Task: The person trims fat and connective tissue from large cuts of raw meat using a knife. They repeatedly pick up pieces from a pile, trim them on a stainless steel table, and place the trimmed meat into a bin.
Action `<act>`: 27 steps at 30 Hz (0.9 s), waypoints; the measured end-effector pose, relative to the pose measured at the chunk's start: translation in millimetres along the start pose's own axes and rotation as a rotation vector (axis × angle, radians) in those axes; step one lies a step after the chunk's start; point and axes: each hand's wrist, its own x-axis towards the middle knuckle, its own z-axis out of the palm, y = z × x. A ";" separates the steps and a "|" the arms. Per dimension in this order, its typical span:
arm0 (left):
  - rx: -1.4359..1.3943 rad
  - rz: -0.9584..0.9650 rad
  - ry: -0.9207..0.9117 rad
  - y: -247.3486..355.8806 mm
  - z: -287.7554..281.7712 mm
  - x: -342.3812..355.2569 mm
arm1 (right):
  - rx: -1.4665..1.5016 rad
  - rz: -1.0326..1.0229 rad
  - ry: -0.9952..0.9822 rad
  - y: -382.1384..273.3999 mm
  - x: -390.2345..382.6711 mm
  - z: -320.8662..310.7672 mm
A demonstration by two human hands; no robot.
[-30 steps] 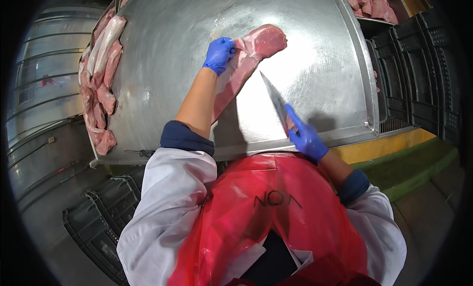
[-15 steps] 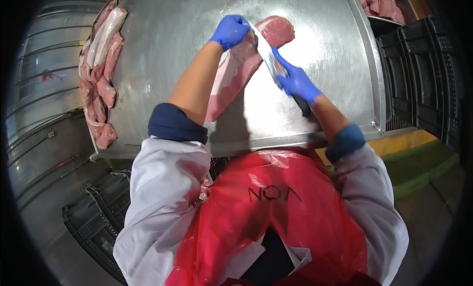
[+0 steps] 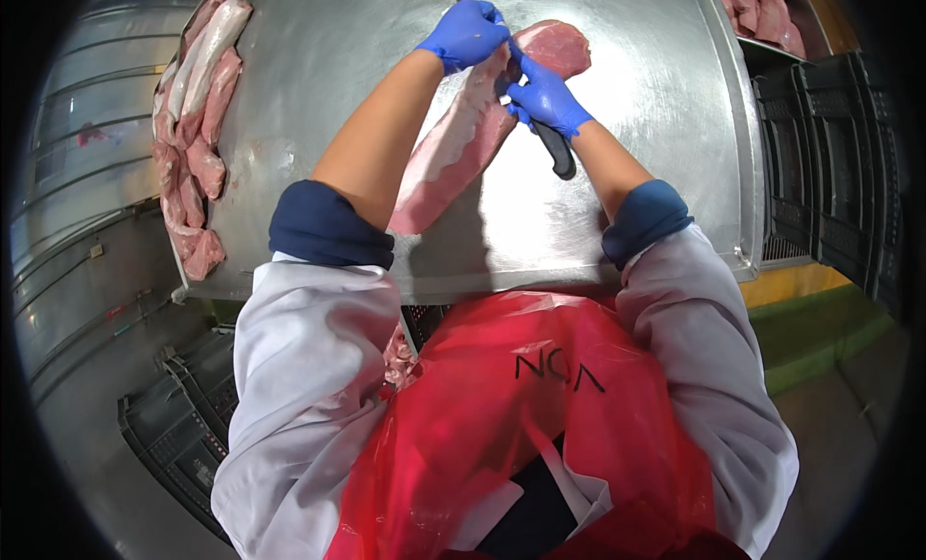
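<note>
Long piece of meat (image 3: 444, 155) lies slantwise on table (image 3: 318, 126), lower end short of near edge; upper part partly covered by both hands. Right hand (image 3: 546, 97): fingers wrapped round black handle of knife (image 3: 556, 155); blade mostly hidden, short stretch visible past left hand (image 3: 469, 35). Left hand: fingers curled at meat; fingertips obscured, cannot tell whether pinching. Table's far edge cut off.

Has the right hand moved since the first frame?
Yes. The right hand, holding the knife, has moved away from the near edge of the steel table, forward and leftward, up beside the left hand.
</note>
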 end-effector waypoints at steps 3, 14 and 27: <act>-0.109 -0.061 0.020 -18.8 -3.6 -3.7 | -0.137 -0.010 -0.057 -1.5 -52.3 14.8; -0.579 -0.088 0.025 -25.1 -1.3 -7.5 | -0.071 -0.095 -0.056 22.3 -67.0 32.0; -0.997 -0.025 -0.045 -32.6 -11.8 -27.4 | -0.238 -0.261 -0.053 48.8 -102.2 48.6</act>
